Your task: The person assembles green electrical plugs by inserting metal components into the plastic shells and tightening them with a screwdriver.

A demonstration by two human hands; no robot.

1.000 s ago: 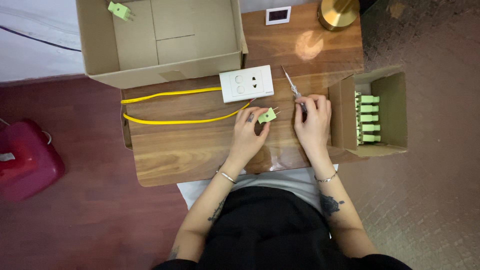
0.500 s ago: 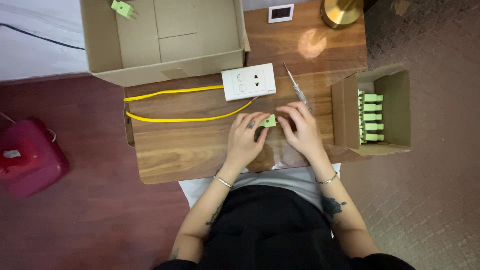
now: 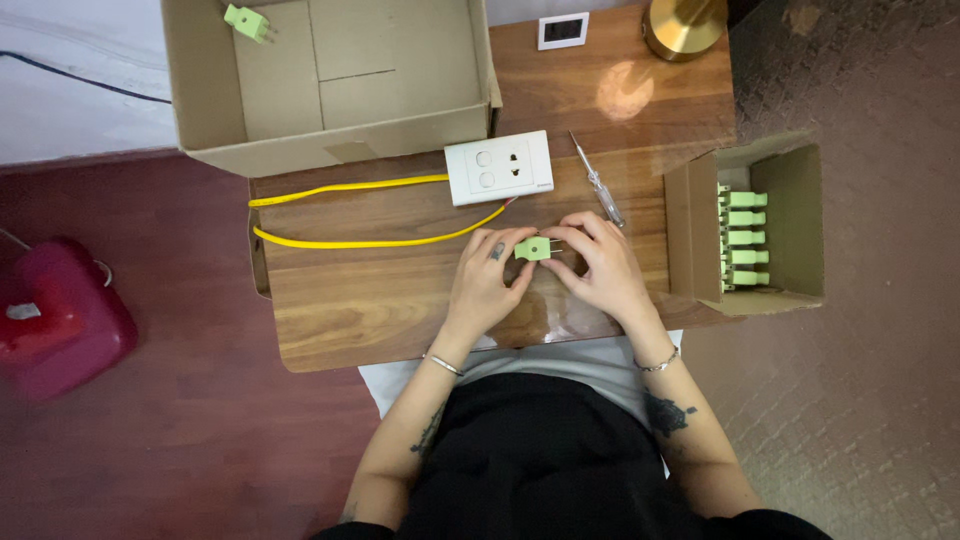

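Observation:
A small light green plug (image 3: 532,248) is held between both hands over the wooden table (image 3: 380,300). My left hand (image 3: 487,280) grips its left side and my right hand (image 3: 600,265) pinches its right end, where the metal prongs point. A screwdriver with a clear handle (image 3: 597,182) lies on the table just beyond my right hand. A white socket plate (image 3: 499,167) with two yellow wires (image 3: 350,214) sits beyond my left hand.
A large open cardboard box (image 3: 330,80) at the back holds one green plug (image 3: 247,21). A small open box (image 3: 760,235) at the right holds several green plugs. A brass lamp base (image 3: 683,25), a small white frame (image 3: 563,30) and a red container (image 3: 55,315) on the floor.
My right hand has left the screwdriver, which now lies on the table, and has come over to the green plug. Both hands now hold the plug.

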